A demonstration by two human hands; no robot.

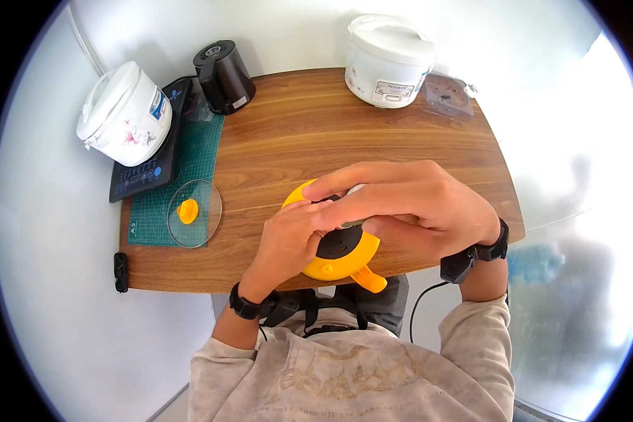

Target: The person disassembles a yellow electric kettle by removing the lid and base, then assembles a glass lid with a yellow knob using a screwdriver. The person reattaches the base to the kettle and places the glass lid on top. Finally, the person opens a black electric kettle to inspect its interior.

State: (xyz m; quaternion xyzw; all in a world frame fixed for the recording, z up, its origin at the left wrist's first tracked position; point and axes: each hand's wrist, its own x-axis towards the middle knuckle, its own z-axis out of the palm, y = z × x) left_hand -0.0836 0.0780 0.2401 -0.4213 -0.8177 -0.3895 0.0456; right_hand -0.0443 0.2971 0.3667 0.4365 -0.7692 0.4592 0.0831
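A small yellow pot-shaped cooker (pixel 341 261) with a stubby handle sits at the table's near edge, its dark inside partly showing. My left hand (pixel 288 239) grips its left rim. My right hand (pixel 408 207) reaches across the top and covers most of it, fingers closed over something pale that is mostly hidden. A round glass lid (pixel 195 213) with a yellow knob lies on the green mat to the left, apart from both hands.
The wooden table (pixel 316 133) carries a green cutting mat (pixel 197 158), a white rice cooker (pixel 125 112) on a black cooktop, a black kettle (pixel 224 76), a second white rice cooker (pixel 387 60) and a clear bag (pixel 449 95) at the back.
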